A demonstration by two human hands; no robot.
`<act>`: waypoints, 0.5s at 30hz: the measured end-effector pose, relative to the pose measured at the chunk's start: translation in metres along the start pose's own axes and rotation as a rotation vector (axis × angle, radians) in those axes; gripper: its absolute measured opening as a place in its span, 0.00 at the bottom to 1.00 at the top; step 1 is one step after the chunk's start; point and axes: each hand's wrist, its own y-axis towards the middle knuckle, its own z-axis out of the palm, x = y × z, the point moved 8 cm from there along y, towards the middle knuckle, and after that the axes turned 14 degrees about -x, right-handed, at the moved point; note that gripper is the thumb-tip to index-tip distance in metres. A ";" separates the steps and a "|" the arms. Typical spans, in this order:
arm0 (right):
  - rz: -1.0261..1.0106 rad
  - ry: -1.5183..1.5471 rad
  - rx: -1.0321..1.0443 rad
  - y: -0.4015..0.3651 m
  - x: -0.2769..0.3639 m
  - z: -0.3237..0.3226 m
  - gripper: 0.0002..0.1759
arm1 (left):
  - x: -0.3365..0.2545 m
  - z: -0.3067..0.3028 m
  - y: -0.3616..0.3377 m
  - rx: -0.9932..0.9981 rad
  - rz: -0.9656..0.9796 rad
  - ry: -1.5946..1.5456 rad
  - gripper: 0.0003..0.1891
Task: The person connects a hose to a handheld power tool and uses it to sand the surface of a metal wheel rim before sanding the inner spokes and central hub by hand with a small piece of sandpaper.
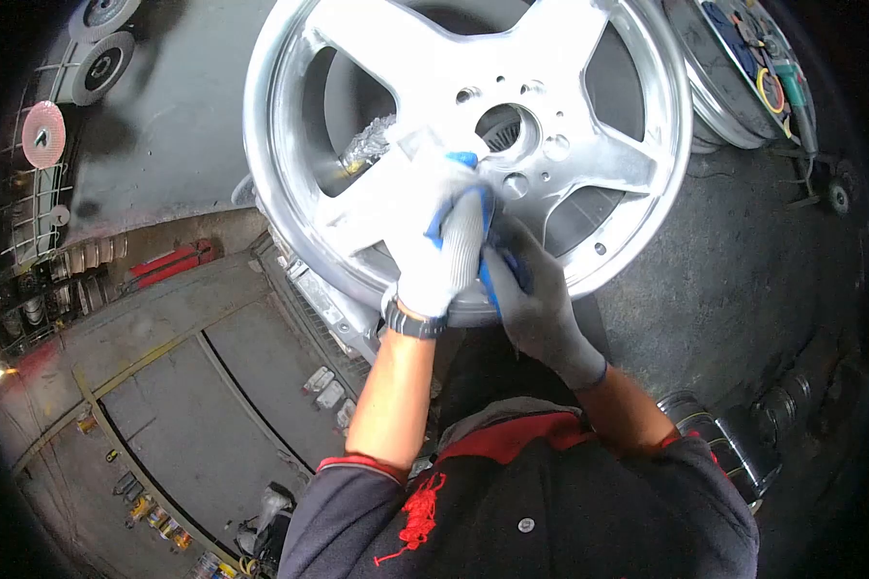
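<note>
A bright silver alloy wheel rim with broad spokes fills the upper middle of the head view. Over its lower left spoke is my left hand, in a white glove with blue patches and a dark watch at the wrist. Its fingers look closed, just left of the centre hole; glare hides what they hold, if anything. Close beside it, at the lower edge of the rim, my right hand wears a grey-looking, shaded glove. Its fingers are curled in against the left glove, and what lies between them is hidden.
Crumpled clear plastic shows through a gap between spokes. More wheel rims stand at upper right, near a green-bodied power tool. Abrasive discs hang on a rack at left. A red tool lies beyond the floor grating.
</note>
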 end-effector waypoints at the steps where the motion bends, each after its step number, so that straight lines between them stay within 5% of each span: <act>1: -0.001 0.002 0.000 -0.002 0.000 -0.001 0.24 | 0.007 -0.001 -0.002 0.001 0.001 0.001 0.06; 3: 0.015 -0.024 0.036 -0.007 -0.002 0.000 0.21 | -0.006 -0.006 -0.007 -0.046 0.258 -0.004 0.06; 7: -0.014 0.009 -0.009 0.013 0.002 0.003 0.20 | -0.013 0.009 0.020 0.032 0.154 -0.044 0.05; 8: -0.048 0.046 -0.038 0.020 0.009 0.004 0.20 | -0.013 0.013 0.026 -0.005 -0.009 -0.051 0.07; 15: -0.088 0.124 -0.116 0.014 0.006 0.006 0.18 | -0.015 0.010 0.028 0.086 0.180 -0.041 0.07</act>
